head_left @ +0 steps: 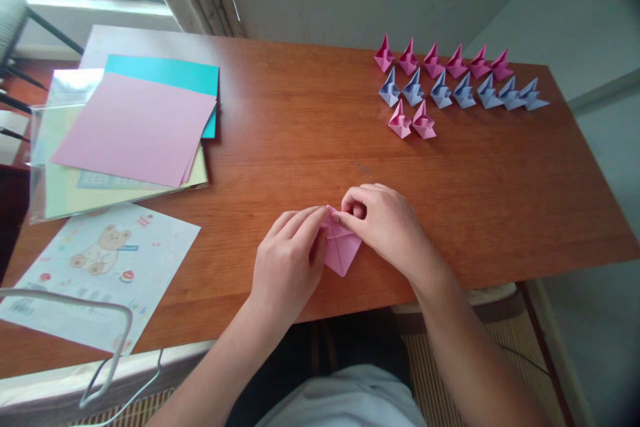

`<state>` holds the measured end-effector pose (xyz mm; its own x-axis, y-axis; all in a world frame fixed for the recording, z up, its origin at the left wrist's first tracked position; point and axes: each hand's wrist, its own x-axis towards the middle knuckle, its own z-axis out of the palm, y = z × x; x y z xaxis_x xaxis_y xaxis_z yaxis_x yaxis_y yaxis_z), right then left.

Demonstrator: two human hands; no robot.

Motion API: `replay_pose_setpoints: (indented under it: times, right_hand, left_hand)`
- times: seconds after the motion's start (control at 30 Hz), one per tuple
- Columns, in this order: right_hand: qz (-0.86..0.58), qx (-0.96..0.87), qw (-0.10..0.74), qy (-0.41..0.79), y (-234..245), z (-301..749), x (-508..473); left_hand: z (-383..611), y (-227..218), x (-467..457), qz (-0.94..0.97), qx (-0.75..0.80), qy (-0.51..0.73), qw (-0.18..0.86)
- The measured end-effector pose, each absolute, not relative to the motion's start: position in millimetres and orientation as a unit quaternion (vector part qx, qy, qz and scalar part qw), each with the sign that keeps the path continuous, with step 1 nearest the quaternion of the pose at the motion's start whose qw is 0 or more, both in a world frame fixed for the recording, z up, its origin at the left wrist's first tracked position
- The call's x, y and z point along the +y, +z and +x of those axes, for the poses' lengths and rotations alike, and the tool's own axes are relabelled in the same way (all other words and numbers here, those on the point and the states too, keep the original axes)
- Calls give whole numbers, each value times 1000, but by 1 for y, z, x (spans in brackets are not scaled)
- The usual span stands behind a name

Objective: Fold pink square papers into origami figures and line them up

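A small pink folded paper [341, 250] lies on the wooden table [300, 127] near its front edge. My left hand [287, 263] presses its fingertips on the paper's left side, fingers curled over it. My right hand [385, 223] pinches the paper's top corner between thumb and fingers. Both hands meet over the top of the paper and hide part of it.
Rows of finished pink folded figures [440, 61] and blue folded figures [463, 92] stand at the far right, with two more pink ones [412, 122] in front. A stack of coloured sheets [135, 127] and a bear-printed sheet [100, 267] lie at the left.
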<state>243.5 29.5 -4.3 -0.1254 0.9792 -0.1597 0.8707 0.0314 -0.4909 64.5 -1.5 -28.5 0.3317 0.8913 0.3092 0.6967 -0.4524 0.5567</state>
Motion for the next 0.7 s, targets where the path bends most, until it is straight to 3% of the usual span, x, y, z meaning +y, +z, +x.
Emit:
replay_pose_setpoints:
  times: [0.5, 0.7]
  right_hand:
    - [-670, -699, 13, 249, 7, 244, 49]
    - [-669, -701, 3, 247, 8, 244, 49]
  left_hand:
    - [63, -29, 0, 804, 498, 285, 156]
    - [71, -16, -25, 843, 451, 286, 64]
